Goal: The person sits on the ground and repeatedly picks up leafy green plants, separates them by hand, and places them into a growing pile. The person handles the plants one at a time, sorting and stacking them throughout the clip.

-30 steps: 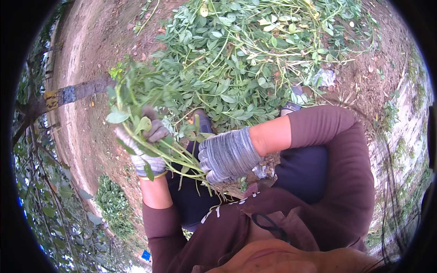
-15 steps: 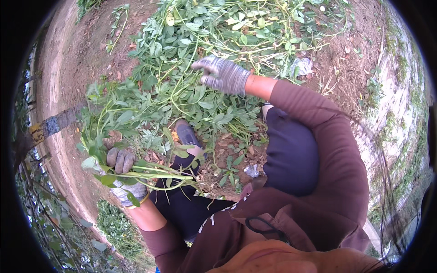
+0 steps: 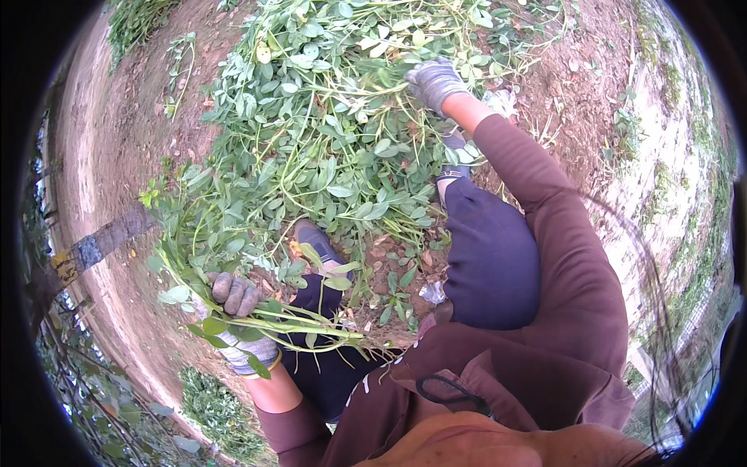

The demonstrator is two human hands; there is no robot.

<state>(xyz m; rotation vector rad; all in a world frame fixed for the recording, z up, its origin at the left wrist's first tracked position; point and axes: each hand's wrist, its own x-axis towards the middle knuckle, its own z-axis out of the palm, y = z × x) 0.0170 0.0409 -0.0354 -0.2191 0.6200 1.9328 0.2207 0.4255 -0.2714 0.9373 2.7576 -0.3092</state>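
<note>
My left hand (image 3: pixel 243 315), in a grey knitted glove with darker fingertips, is closed round a bunch of green leafy stems (image 3: pixel 311 325). Their pale cut or root ends point right, across my lap, and the leaves fan out up and to the left. Ahead lies a big heap of uprooted leafy plants (image 3: pixel 311 156) with oval leaflets. At the heap's far right side my right hand (image 3: pixel 436 84), also gloved, has its fingers curled round some plant stems (image 3: pixel 385 86); those leaves are slightly blurred, and the fingertips are partly hidden.
My shoes (image 3: pixel 315 237) stand at the near edge of the heap on brown soil (image 3: pixel 117 257). Clear plastic scraps (image 3: pixel 432 293) lie near my right leg. A grey post (image 3: pixel 105 243) crosses at the left, and another green pile (image 3: pixel 222 412) is at the lower left.
My right hand has moved right and farther away, from loosely spread above the heap to curled round stems. The left hand has shifted slightly right and nearer, still holding its bunch.
</note>
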